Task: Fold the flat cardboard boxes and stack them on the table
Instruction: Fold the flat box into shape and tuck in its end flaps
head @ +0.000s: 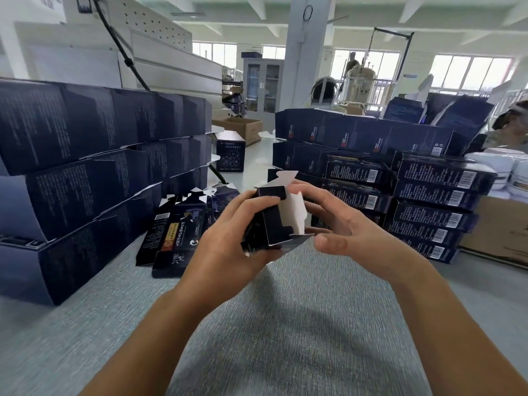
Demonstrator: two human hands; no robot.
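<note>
We note the dark blue box at frame centre, held in the air above the grey table, part-formed, its white inner flaps standing open toward 12 o'clock. The left hand grips the box from 9 o'clock: fingers curl over its top edge, palm wraps the side. The right hand sits at 3 o'clock of the box, fingers spread and bent loosely, fingertips touching the white flap at the far side, thumb extended toward the lower flap edge; we cannot tell whether the thumb makes contact.

Just beyond the left hand, at 10 o'clock, flat unfolded cartons lie fanned on the table, printed faces up. Farther toward 9 o'clock a tall stack of folded boxes rises in several tiers. At 2 to 3 o'clock a second stack of folded boxes shows barcoded ends facing us, with a longer row behind it. At 12 o'clock a single upright box stands alone on the table. A brown carton sits behind it. White bowls are stacked at the far 3 o'clock edge. Another person is partly visible there.
</note>
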